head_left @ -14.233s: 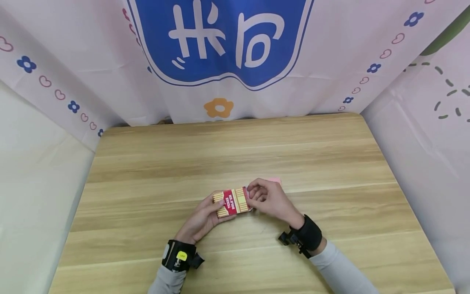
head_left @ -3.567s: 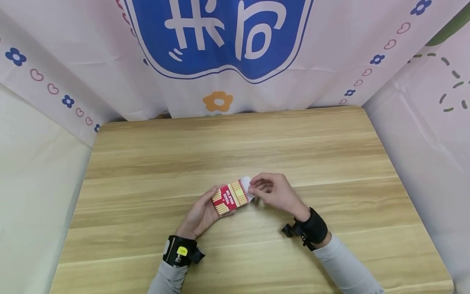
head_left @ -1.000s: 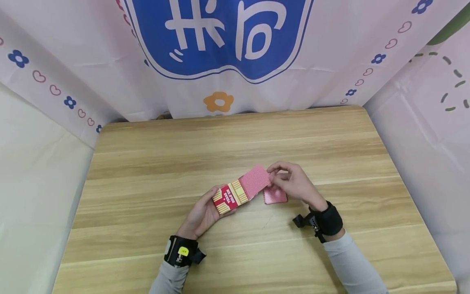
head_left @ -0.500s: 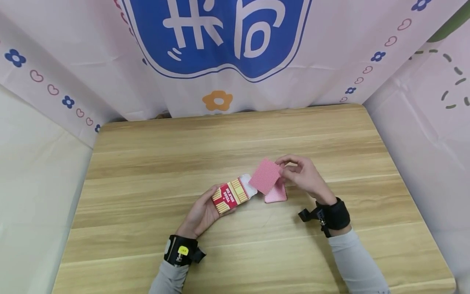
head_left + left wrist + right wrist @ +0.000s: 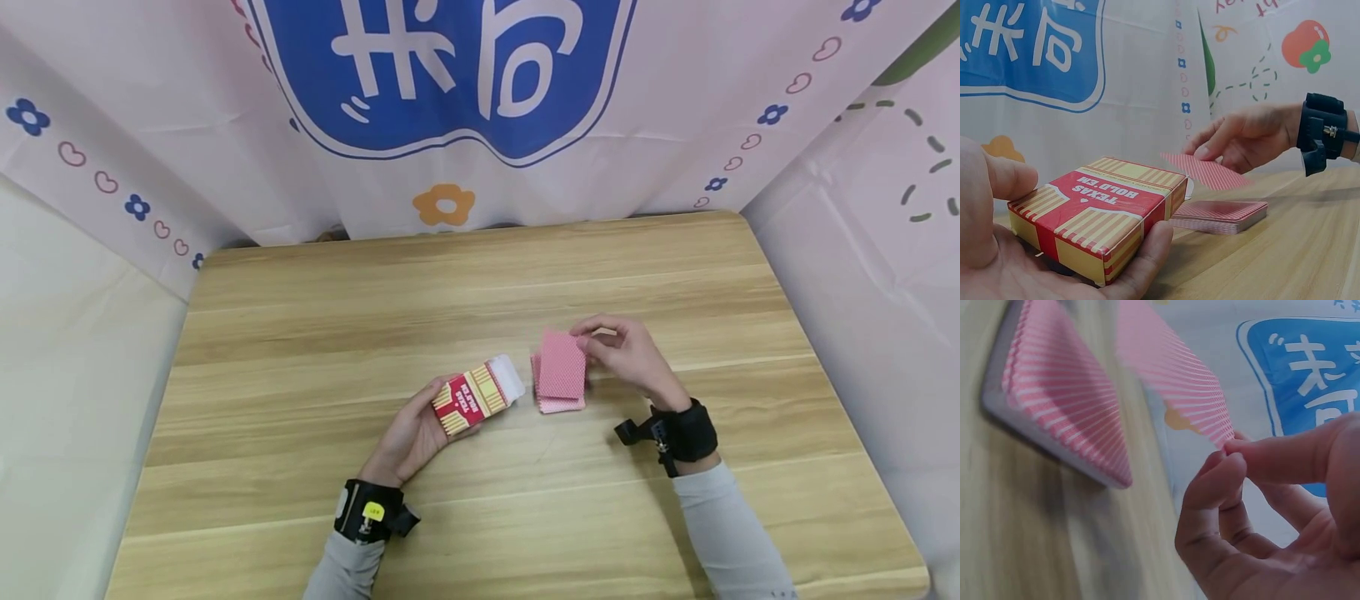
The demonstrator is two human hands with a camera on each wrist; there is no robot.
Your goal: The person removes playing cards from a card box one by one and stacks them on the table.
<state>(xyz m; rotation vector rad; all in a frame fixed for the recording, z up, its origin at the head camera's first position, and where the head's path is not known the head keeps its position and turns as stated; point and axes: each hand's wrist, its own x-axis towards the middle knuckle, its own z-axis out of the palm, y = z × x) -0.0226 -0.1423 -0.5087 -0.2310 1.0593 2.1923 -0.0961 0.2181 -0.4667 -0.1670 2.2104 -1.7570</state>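
Note:
My left hand [image 5: 408, 437] grips a red and yellow "Texas Hold'em" card box [image 5: 471, 402] by its lower end. Its white-lined open end points up and right. In the left wrist view the card box [image 5: 1097, 206] lies between thumb and fingers. My right hand [image 5: 626, 354] pinches a playing card [image 5: 562, 364] with a pink patterned back at one corner. That playing card [image 5: 1175, 369] hangs above a deck of cards [image 5: 1066, 394] in the right wrist view. The deck [image 5: 1222, 215] lies stacked on the table, backs up.
A wood-grain table [image 5: 337, 317] spans the workspace. Behind it hangs a white cloth [image 5: 225, 125] with a blue printed badge. White side panels [image 5: 82, 358] stand left and right. Each wrist wears a black camera strap [image 5: 686, 433].
The right hand has drawn the pink-backed playing card out of the box and moved it right, over the deck. The card has turned more upright. The left hand and box have hardly moved.

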